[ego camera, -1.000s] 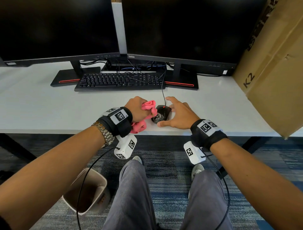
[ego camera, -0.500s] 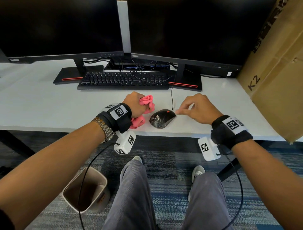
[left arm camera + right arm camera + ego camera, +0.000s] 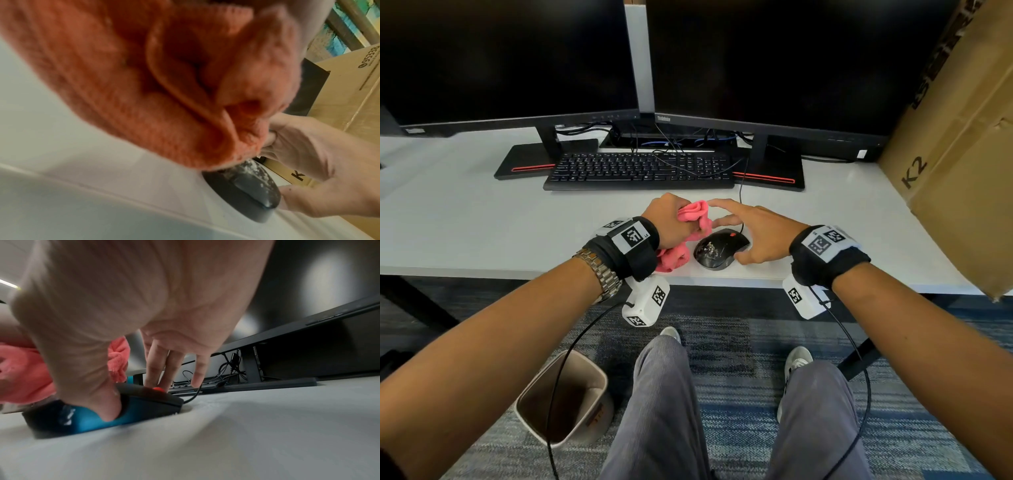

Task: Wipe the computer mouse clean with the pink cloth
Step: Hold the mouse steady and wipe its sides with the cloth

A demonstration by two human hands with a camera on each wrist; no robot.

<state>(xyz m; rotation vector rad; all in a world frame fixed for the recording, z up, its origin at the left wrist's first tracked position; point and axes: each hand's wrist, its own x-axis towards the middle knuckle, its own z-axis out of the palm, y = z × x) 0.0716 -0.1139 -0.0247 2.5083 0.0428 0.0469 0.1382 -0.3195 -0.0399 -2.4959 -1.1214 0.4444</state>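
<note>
A black wired computer mouse (image 3: 717, 248) lies near the front edge of the white desk (image 3: 482, 222), with white specks on its rear; the left wrist view shows the specks on the mouse (image 3: 246, 191) too. My left hand (image 3: 671, 221) grips a bunched pink cloth (image 3: 695, 212) just left of the mouse, and the cloth (image 3: 164, 81) hangs against the mouse's rear. My right hand (image 3: 748, 236) holds the mouse: its thumb (image 3: 107, 402) presses the near side, and its fingers (image 3: 158, 379) reach down at the front by the red wheel.
A black keyboard (image 3: 640, 169) and two dark monitors (image 3: 756, 61) on stands fill the back of the desk. A large cardboard box (image 3: 962, 171) leans at the right. The mouse cable (image 3: 740, 195) runs back. A waste bin (image 3: 561, 397) stands on the floor.
My right hand, lifted off to the right of the mouse half a second ago, has come back down and taken hold of it. The left hand keeps the cloth beside the mouse.
</note>
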